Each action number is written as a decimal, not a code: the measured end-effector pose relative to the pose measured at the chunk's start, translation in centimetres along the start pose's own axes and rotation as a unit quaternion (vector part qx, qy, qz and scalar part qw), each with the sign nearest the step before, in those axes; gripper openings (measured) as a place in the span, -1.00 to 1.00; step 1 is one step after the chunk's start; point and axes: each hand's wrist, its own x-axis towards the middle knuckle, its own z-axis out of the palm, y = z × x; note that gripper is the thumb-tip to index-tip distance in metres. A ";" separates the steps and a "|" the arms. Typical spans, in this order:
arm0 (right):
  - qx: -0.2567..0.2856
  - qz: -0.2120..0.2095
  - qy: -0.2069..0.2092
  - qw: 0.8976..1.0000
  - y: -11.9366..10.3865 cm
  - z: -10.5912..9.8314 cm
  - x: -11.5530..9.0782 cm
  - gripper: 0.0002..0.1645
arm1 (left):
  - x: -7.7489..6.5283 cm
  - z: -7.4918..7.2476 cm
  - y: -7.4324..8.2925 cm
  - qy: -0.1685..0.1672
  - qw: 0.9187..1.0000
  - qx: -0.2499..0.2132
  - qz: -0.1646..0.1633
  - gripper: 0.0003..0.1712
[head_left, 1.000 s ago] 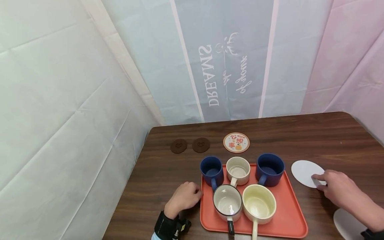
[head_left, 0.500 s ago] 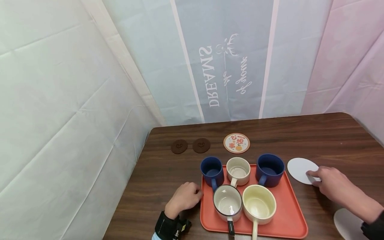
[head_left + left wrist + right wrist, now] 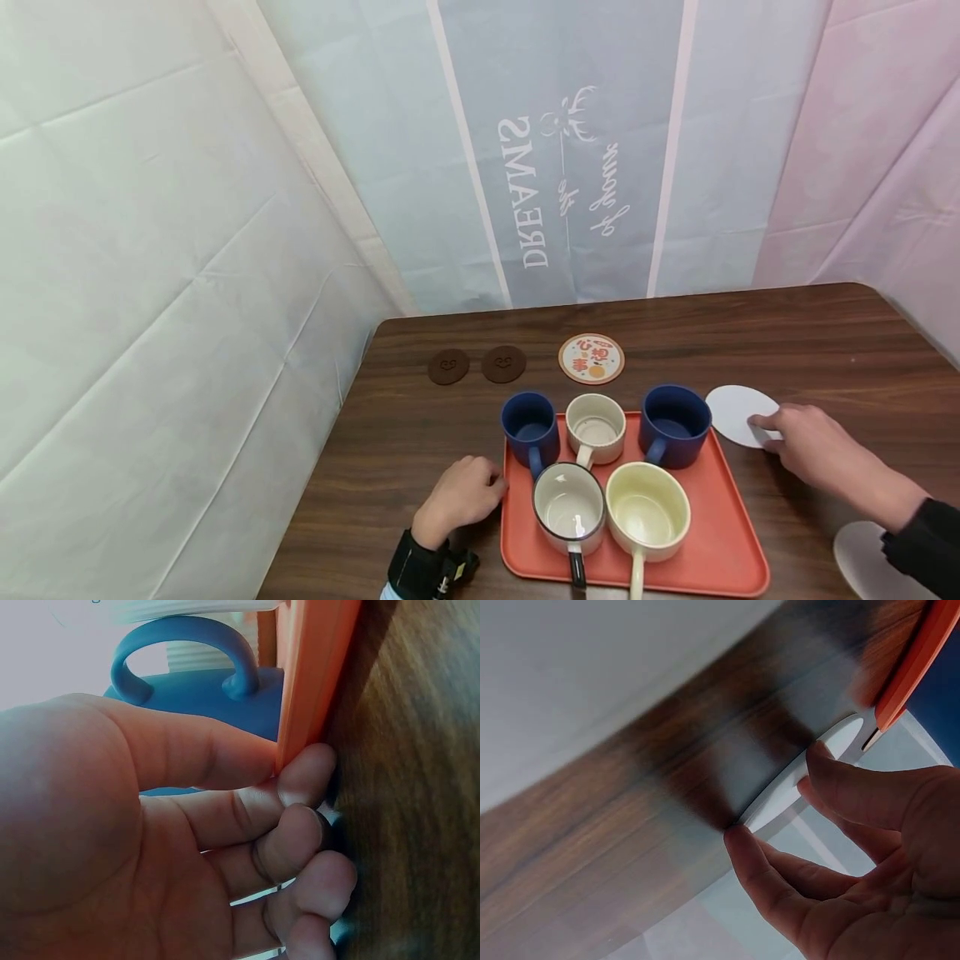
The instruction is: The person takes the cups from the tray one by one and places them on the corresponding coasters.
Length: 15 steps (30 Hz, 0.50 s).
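Observation:
In the head view my left hand is at the left edge of a red tray. Its thumb and index finger pinch the tray rim in the left wrist view, the other fingers curled below. On the tray stand two blue mugs, a cream mug, a white mug with a black rim and a pale yellow cup with a long handle. My right hand grips a white round coaster beside the tray's far right corner; thumb and fingers hold its edge.
Two brown smiley coasters and a printed round coaster lie toward the table's far edge. Another white disc, partly covered by the right sleeve, lies at the near right. Cloth curtains hang behind the wooden table.
My right hand has moved the white coaster left and slightly away from me, up close to the tray and the right blue mug. The left hand and the cups have stayed put.

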 end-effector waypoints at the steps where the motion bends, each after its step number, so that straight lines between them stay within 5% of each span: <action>1: -0.001 -0.004 0.003 1.000 -0.1 0.0 0.1 -0.62 | 0.0 0.0 0.0 0.000 1.000 0.001 -0.001 -0.50; 15: 0.014 -0.016 0.009 1.000 -0.5 0.0 1.7 -0.61 | -0.2 0.1 0.3 0.003 1.000 0.001 -0.008 -0.50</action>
